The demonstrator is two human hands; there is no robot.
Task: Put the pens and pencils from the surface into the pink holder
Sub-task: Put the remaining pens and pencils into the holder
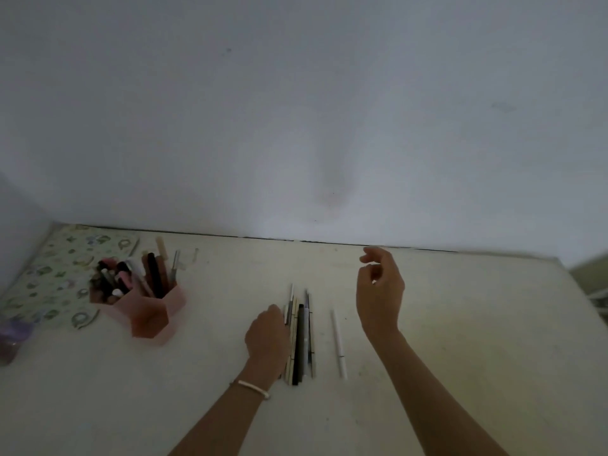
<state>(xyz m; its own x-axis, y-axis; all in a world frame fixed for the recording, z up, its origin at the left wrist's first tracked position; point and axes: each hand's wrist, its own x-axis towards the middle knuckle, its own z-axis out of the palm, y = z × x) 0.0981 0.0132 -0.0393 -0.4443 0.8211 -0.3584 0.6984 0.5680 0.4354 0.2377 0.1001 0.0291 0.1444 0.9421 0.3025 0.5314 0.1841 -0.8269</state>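
A pink holder point(149, 312) with several hexagonal cells stands at the left of the pale table, packed with several pens and markers. A row of several pens and pencils point(301, 340) lies side by side at the table's middle. One white pen point(339, 345) lies apart, just right of the row. My left hand point(266, 340) rests at the row's left edge, its fingers curled down onto the leftmost pen; the fingertips are hidden. My right hand point(380, 291) hovers above the table to the right of the white pen, fingers loosely curled and holding nothing.
A floral patterned sheet point(59, 274) lies under and behind the holder at the far left. A purple object point(13, 337) sits at the left edge. A white wall point(296, 126) meets the table's back edge. The table's right edge point(579, 291) falls away at the far right.
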